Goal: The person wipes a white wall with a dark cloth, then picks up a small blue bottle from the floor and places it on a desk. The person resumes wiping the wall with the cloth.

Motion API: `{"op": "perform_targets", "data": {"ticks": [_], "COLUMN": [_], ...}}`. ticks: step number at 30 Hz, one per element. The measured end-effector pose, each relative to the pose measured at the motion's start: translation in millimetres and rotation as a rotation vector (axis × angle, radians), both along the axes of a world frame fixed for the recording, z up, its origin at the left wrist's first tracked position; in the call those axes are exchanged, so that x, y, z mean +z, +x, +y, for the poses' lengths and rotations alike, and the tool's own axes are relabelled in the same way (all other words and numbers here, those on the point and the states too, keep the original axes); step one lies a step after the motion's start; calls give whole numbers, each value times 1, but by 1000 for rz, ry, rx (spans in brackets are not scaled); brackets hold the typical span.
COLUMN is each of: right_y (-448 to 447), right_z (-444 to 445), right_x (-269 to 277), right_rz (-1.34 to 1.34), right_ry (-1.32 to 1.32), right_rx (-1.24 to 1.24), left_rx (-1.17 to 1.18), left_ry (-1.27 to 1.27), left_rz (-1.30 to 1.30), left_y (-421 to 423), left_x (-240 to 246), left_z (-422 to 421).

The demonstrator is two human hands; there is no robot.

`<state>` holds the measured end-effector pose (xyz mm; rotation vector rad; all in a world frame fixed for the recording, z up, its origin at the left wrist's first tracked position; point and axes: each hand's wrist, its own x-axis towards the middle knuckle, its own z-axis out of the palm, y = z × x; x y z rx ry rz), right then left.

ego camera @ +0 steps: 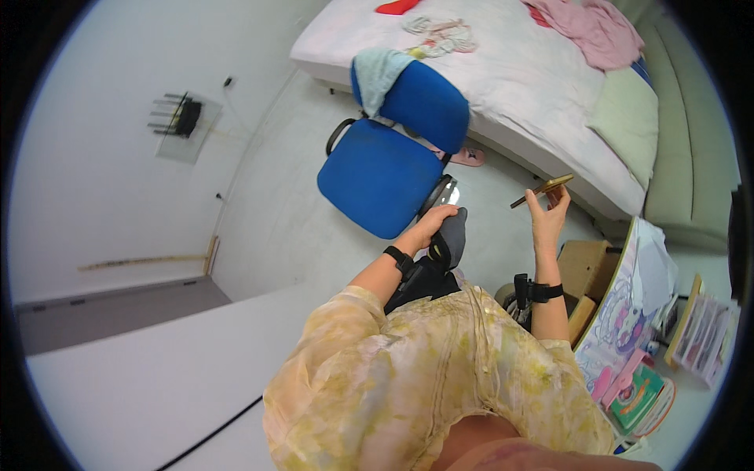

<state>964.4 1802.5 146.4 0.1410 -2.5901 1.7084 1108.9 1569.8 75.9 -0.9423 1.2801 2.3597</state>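
Note:
My left hand (pixel 435 225) grips a dark grey fabric item (pixel 453 232), perhaps a pouch or a cap, beside the front corner of a blue office chair (pixel 380 176). Its lower end runs into black material near my waist, so its full shape cannot be made out. A thin phone-like object in a gold case (pixel 554 183) is pinched between the thumb and fingers of my right hand (pixel 548 215). That hand is raised over the floor between the bed and the desk. Both wrists wear black straps with small devices.
Behind the chair stands a bed (pixel 500 100) with clothes on it. A pale towel (pixel 377 73) drapes over the chair back. Pink slippers (pixel 469 156) lie on the floor. At right is a desk with a patterned mat (pixel 615 318), a drawer box (pixel 704 338) and books. A router (pixel 187 116) hangs on the left wall.

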Motion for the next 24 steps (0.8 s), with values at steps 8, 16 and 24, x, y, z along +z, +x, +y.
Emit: {"op": "perform_targets", "data": {"ticks": [8,16,24], "right_y": [40,88,131], "right_z": [-119,-278,-407], "right_x": [23,33,53], "right_rz": [-23,-41,-140], "right_ry": [-100,-206,-119], "right_rx": [292,476,431], "left_rx": [145,131,60], "left_ry": [-206,-378,32], "left_rz": [-18,259,310], "left_y": [70,104,116], "left_x": [47,39,50], "left_z": [-68,-158,-302]}}
